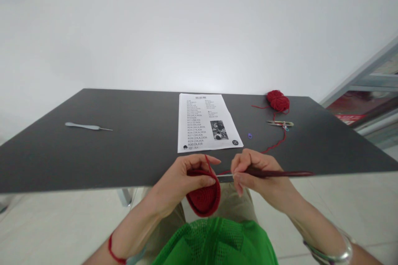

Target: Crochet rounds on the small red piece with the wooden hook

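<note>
My left hand (182,180) holds a small red crocheted cup-shaped piece (203,198) just below the table's front edge, with a strand of red yarn (207,165) rising over my fingers. My right hand (253,172) grips a long crochet hook with a dark handle (276,173), its thin metal shaft (224,176) pointing at the piece. The hook's tip is hidden behind my fingers. A red yarn strand (275,145) runs from the ball of red yarn (277,101), at the table's far right, towards my hands.
A dark table (62,153) carries a printed pattern sheet (205,122), a grey-handled crochet hook (85,126), a small flat tool with markers (280,123) and a purple stitch marker (249,136). Green mesh fabric (216,244) lies on my lap.
</note>
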Tool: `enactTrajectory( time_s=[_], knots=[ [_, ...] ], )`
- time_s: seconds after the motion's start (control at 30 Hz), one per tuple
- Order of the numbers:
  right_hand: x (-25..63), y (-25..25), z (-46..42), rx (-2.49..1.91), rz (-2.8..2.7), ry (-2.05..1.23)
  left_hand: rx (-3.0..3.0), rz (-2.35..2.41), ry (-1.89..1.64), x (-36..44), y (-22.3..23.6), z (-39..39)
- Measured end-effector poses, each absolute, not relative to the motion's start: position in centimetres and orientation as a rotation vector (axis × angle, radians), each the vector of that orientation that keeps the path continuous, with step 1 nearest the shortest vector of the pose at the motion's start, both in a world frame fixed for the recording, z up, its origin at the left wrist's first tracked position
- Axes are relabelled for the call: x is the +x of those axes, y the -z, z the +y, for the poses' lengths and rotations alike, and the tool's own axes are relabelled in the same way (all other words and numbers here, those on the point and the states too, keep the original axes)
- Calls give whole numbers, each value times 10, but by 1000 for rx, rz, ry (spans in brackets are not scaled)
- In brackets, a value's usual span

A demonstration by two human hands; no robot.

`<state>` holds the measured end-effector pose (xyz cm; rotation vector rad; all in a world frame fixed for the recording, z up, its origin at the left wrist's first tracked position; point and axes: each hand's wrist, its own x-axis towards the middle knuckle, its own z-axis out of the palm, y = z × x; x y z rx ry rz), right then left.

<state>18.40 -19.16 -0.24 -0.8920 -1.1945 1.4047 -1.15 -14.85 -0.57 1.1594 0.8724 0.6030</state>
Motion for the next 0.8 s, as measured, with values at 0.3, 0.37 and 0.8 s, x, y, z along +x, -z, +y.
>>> enactTrajectory(
  time_s=[0.3,0.37,0.8],
  knots=[
    [190,11,-178,-829,-1148,-1587,1186,869,-551,-11,7,-148],
    [190,15,-176,-799,-1098,-1630,1179,850,-530,-12,10,-147],
    [176,30,-181,-671,-660,-1889,1082,819,-583,-7,16,-148]
  ],
)
